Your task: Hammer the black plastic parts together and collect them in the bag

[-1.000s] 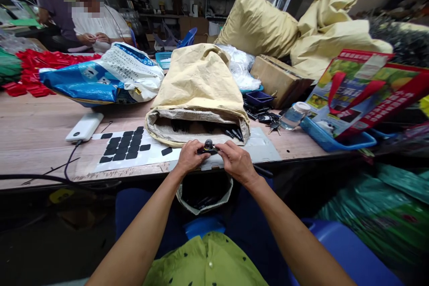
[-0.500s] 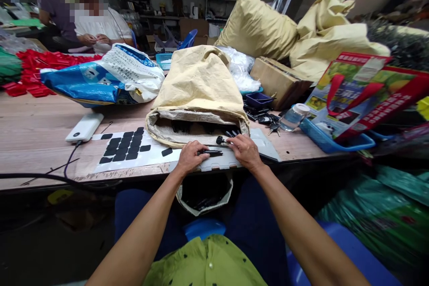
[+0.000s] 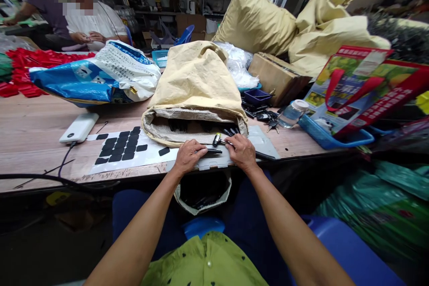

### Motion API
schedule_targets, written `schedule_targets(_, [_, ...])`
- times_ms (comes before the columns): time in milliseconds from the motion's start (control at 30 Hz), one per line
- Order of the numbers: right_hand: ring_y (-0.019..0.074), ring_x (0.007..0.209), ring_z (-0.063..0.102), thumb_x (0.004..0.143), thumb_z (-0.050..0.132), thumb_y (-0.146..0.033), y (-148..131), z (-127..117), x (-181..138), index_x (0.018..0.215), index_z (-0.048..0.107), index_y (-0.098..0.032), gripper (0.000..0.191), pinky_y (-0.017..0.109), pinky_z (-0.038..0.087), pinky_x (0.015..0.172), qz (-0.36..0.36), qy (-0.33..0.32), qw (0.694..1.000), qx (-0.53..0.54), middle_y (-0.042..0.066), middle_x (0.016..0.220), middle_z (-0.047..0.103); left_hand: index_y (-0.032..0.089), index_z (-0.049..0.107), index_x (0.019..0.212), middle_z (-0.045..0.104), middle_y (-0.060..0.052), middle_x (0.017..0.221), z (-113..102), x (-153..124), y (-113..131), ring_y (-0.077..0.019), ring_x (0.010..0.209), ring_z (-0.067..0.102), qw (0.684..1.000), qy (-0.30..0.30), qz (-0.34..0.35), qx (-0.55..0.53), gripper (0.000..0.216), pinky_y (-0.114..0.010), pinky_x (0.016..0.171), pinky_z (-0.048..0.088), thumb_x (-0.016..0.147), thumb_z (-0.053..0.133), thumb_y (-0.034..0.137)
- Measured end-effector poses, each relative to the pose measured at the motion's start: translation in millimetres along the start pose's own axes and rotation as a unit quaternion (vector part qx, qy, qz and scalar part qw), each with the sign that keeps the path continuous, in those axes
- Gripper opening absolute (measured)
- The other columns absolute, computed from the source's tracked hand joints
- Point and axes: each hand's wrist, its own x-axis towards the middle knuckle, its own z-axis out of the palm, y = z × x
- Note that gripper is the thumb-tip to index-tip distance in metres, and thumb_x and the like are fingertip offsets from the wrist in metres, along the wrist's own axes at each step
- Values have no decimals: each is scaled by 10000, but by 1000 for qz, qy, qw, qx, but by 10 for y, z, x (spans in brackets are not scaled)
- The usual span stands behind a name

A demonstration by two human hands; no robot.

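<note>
A slim black pen-like piece (image 3: 213, 150) lies pinched under the thumb and fingers of my left hand (image 3: 189, 154) at the table's front edge. My right hand (image 3: 242, 151) is closed round the handle of a small hammer (image 3: 216, 140), whose head is black and silver with a yellow end. The hammer head is just above the piece; whether they touch I cannot tell. Beneath both hands is a light grey board (image 3: 263, 140). Right behind them lies a cream cloth sack (image 3: 201, 76), its mouth facing me, with several black slim pieces (image 3: 230, 131) inside.
To the left are a white sheet of black stickers (image 3: 120, 145), a white power bank (image 3: 79, 127) and a blue-white bag (image 3: 100, 73). A bottle (image 3: 293, 114), keys (image 3: 273, 124) and a blue tray (image 3: 335, 136) stand right. An open bag (image 3: 203, 208) hangs below the edge. Two people sit at far left.
The hammer head has turned, so its yellow end now shows. Fewer black pieces show at my left fingers than before. The whole view has shifted slightly.
</note>
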Motion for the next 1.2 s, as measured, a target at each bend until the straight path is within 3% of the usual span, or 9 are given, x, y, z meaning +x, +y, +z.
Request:
schedule_targets(400, [222,936,533,946,602,-268,-12,-10,-12,1078,721,-247,178,333,403,840,-3,0,1000,-15,45,990,639,269,796,979,673,-32,940,-14,-39,67,-211,946,577,1000,18,6,13,269,-370,911,412,982,556,391])
schedule_targets(533, [220,936,537,942,611,-272,-9,-10,-10,1072,719,-250,170,333,400,831,-4,-2,1000,-20,41,983,639,239,761,1044,650,-60,951,30,-397,274,-212,948,601,997,34,67,-24,274,-355,889,460,1001,536,389])
schedule_targets(667, [219,936,539,941,612,-273,-4,-2,-12,1081,717,-254,175,340,404,834,-4,0,1000,-17,37,997,643,253,722,1129,661,-78,938,233,-943,398,-216,889,619,990,-52,133,15,284,-353,824,492,1021,496,386])
schedule_targets(833, [224,941,537,943,603,-274,-4,-3,-15,1077,716,-252,176,342,413,840,-4,-1,1000,-19,43,994,636,278,690,1129,657,-54,953,489,-1272,335,-207,868,655,989,-101,64,83,220,-326,756,517,1003,514,317])
schedule_targets(933, [226,945,537,940,605,-270,-7,-6,-14,1068,714,-251,169,340,413,838,-2,0,1000,-20,44,990,633,280,677,1163,660,-49,954,405,-1148,340,-187,856,659,995,-54,71,51,233,-299,762,525,996,518,315])
schedule_targets(1000, [226,948,537,938,607,-268,-9,-6,-12,1064,714,-248,166,338,413,842,-3,3,1000,-20,46,988,633,254,697,1093,663,-58,918,218,-903,329,-185,852,648,996,38,69,42,236,-303,808,520,1004,487,313])
schedule_targets(1100, [228,949,538,937,609,-264,-16,-10,-8,1057,713,-242,161,341,414,849,-5,6,1000,-19,48,984,635,204,701,917,663,-82,865,-180,-336,179,-211,840,628,976,200,-27,87,284,-342,838,509,990,441,291])
schedule_targets(1200, [227,940,538,934,610,-262,-20,-21,-6,1051,714,-247,157,342,413,836,-2,2,1000,-19,47,976,633,158,721,910,678,-144,931,-540,252,-114,-274,903,641,935,267,-178,154,287,-402,857,511,934,456,264])
